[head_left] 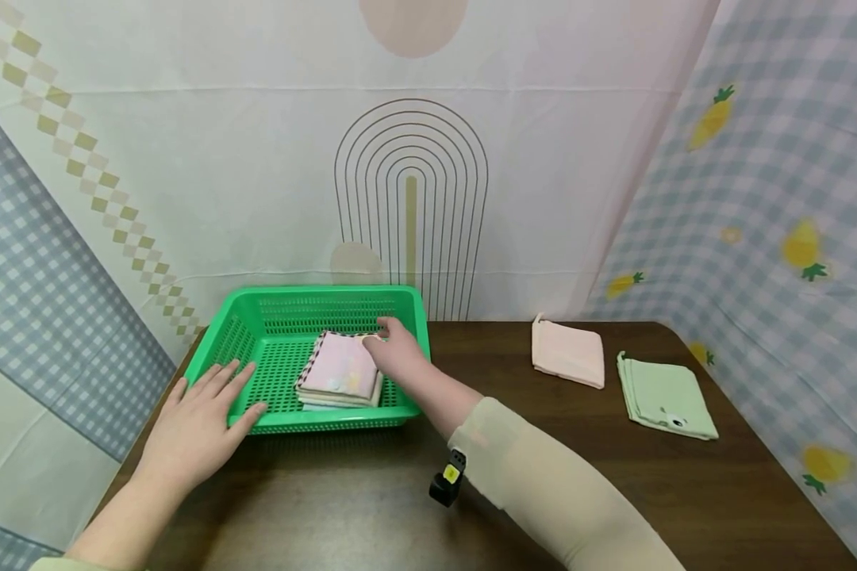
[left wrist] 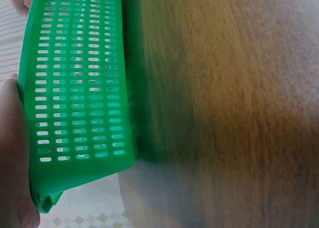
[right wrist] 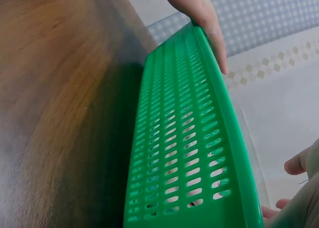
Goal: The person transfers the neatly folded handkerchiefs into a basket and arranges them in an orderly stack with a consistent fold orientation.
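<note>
My left hand (head_left: 198, 424) rests on the front left corner of a green plastic basket (head_left: 314, 418), its fingers straight and spread. In the left wrist view, part of that hand (left wrist: 12, 153) lies along the basket rim. Inside the basket is a stack of folded cloths, a pink folded cloth (head_left: 343, 365) with a checked edge on top. Over the basket's right side reaches my right hand (head_left: 400, 353), close to the stack's back right corner. Its thumb and fingers are apart; whether they touch the cloth cannot be told. The right wrist view shows only part of it.
On the dark wooden table (head_left: 514, 428), a pale pink folded cloth (head_left: 570, 353) and a light green folded cloth (head_left: 667, 396) lie to the right. A patterned white curtain (head_left: 271, 182) hangs behind, with checked cloth at both sides.
</note>
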Demonstrator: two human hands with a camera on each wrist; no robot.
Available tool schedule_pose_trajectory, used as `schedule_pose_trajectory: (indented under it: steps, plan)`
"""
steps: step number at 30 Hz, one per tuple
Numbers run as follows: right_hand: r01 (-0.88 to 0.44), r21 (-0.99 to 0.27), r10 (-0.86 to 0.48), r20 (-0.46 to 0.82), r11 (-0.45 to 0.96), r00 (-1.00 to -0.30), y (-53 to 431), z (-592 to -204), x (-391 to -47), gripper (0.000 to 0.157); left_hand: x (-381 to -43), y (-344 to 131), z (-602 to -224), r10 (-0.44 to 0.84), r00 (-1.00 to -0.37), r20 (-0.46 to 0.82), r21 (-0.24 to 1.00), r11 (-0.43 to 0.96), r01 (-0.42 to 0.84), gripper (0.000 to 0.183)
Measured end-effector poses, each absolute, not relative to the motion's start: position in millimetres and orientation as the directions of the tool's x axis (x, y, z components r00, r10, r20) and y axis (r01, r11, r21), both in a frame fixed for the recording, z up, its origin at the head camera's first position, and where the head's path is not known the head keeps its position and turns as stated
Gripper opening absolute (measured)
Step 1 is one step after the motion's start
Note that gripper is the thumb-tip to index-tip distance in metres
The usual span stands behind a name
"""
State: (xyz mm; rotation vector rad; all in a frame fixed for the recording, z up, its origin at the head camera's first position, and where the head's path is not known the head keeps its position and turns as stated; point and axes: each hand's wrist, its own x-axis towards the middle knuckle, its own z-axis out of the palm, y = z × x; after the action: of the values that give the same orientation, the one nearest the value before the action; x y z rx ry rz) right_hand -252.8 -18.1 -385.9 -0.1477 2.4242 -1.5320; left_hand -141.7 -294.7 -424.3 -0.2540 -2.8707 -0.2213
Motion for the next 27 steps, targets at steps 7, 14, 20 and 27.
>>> schedule_pose_trajectory:
  steps: [7, 14, 20, 27]
  plan:
    - [-0.053, -0.897, -0.278, -0.079, 0.439, -0.957, -5.7, -388.0, -239.5, 0.056, -140.5, -294.2, -424.3, 0.157, -0.948, 0.278, 0.127, 0.972, 0.198, 0.072]
    - [-0.201, -0.828, -0.323, 0.025, 0.523, -0.946, 6.1, -389.8, -224.9, 0.054, -140.5, -295.8, -427.0, 0.159, -0.944, 0.288, 0.124, 0.972, 0.201, 0.071]
    - [-0.288, -0.744, -0.340, 0.087, 0.603, -0.937, 17.0, -393.2, -215.6, 0.055, -140.2, -297.3, -429.1, 0.163, -0.942, 0.292, 0.119, 0.972, 0.205, 0.070]
    - [-0.405, -0.628, -0.384, 0.177, 0.665, -0.906, 35.4, -400.5, -207.0, 0.056, -140.8, -296.8, -429.6, 0.173, -0.940, 0.294, 0.111, 0.971, 0.214, 0.069]
